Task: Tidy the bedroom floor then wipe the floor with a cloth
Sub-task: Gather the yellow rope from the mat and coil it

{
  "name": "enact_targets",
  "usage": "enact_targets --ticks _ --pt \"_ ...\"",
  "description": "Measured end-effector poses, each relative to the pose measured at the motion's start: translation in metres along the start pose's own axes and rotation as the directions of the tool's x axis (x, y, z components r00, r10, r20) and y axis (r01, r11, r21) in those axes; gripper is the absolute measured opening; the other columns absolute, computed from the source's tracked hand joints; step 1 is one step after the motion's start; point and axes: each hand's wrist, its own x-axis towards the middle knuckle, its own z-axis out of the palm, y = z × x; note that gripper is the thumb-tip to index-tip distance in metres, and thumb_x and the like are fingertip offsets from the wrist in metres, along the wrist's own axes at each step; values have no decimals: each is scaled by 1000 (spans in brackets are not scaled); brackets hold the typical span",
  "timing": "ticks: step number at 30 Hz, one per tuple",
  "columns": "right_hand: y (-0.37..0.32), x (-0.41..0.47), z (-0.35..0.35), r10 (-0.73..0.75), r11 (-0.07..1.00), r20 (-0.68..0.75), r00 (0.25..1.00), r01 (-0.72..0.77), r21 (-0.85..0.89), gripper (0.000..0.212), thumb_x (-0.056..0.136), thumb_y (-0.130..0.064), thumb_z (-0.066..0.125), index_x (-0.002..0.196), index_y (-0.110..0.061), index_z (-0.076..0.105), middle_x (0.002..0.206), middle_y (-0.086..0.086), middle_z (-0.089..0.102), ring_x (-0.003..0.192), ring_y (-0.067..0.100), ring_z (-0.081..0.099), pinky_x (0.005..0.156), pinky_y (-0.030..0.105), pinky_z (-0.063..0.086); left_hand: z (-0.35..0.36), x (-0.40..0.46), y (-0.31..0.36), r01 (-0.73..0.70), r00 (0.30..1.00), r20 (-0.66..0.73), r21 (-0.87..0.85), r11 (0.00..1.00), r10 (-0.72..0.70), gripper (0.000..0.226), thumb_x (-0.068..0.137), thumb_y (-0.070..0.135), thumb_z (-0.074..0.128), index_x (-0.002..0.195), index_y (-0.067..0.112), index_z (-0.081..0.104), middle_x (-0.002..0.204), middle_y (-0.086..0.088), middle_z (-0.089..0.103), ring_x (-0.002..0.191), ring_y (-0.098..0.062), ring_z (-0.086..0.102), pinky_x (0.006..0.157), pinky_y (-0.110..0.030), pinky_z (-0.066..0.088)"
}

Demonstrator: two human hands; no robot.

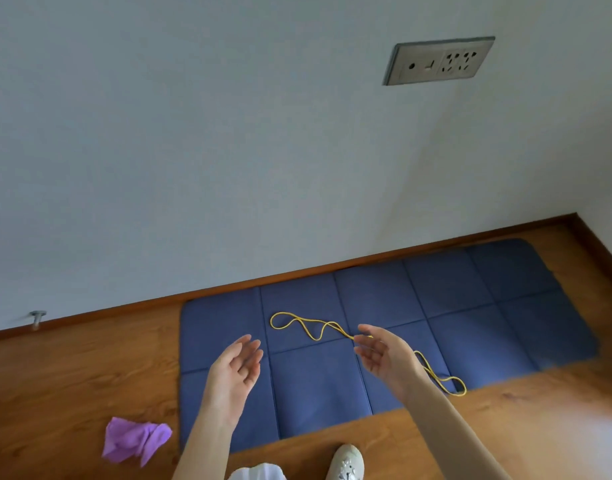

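Note:
A thin yellow cord [299, 323] lies in loose loops across a blue quilted mat [464, 306] on the wooden floor [72, 382]. One end of the cord trails off the mat's near edge onto the wood. My right hand [384, 353] hovers over the cord's middle with fingers straight and spread, holding nothing. My left hand [237, 367] is raised over the mat's left part, palm turned inward, fingers relaxed and empty. A crumpled purple cloth [135, 439] lies on the floor to the left of the mat.
A white wall with a brown skirting board [124, 308] runs behind the mat. A grey socket panel [439, 60] is on the wall. A small metal door stop [37, 318] sticks out at the far left. My shoe [346, 462] stands by the mat's near edge.

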Motion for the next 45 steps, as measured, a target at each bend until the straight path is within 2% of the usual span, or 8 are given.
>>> enact_targets --ticks 7,14,23,30,33,38,40,45 --pt "69 130 6 62 997 -7 998 -61 36 16 93 -13 52 93 -7 66 76 7 66 64 17 62 58 22 48 -7 138 -52 -43 999 40 287 957 33 18 96 10 45 94 11 63 95 -11 67 90 -25 63 80 -31 47" --pt "166 264 5 108 994 -65 992 -110 -18 15 92 -9 49 93 -7 64 81 7 62 68 18 58 58 22 45 -68 264 -116 -162 986 109 470 868 124 20 96 3 43 97 10 62 89 -9 66 76 -21 61 73 -27 47" --pt "260 423 -22 106 990 -12 994 -104 95 10 90 -12 55 92 -8 64 80 6 64 68 16 60 58 22 45 -126 448 -213 -139 989 113 518 844 93 21 94 -2 43 95 8 62 86 -11 65 72 -21 59 71 -26 46" --pt "296 559 -38 41 993 -17 999 -39 110 10 91 -9 53 85 -8 61 78 6 62 70 17 58 58 22 44 -147 591 -260 -284 958 214 636 717 189 21 93 1 44 95 12 62 85 -6 64 71 -17 57 68 -24 43" --pt "309 610 -37 -12 1000 -35 999 13 5 7 90 -8 54 90 -6 60 79 6 62 70 17 59 57 22 44 -159 634 -278 -374 927 301 683 628 224 21 94 2 44 99 14 59 94 -3 64 81 -14 60 73 -23 44" --pt "321 664 -27 -108 980 -62 992 96 -176 18 89 -4 54 105 -5 62 77 5 63 64 15 60 54 20 44 -190 661 -312 -461 886 445 815 351 130 23 94 7 48 113 20 53 110 5 55 97 -6 56 71 -15 41" --pt "321 675 -21 -170 940 -72 983 140 -310 23 87 -2 54 108 -4 63 75 6 62 62 15 57 54 21 43 -201 665 -321 -465 885 436 824 324 161 23 93 7 49 110 22 53 111 7 55 99 -7 55 70 -14 41" --pt "322 692 -8 -468 530 104 878 373 -762 37 88 -7 52 124 -12 55 120 3 60 106 19 56 85 28 45 -201 671 -319 -455 889 425 863 219 170 22 92 10 48 104 28 52 110 9 55 98 -5 56 73 -16 42"
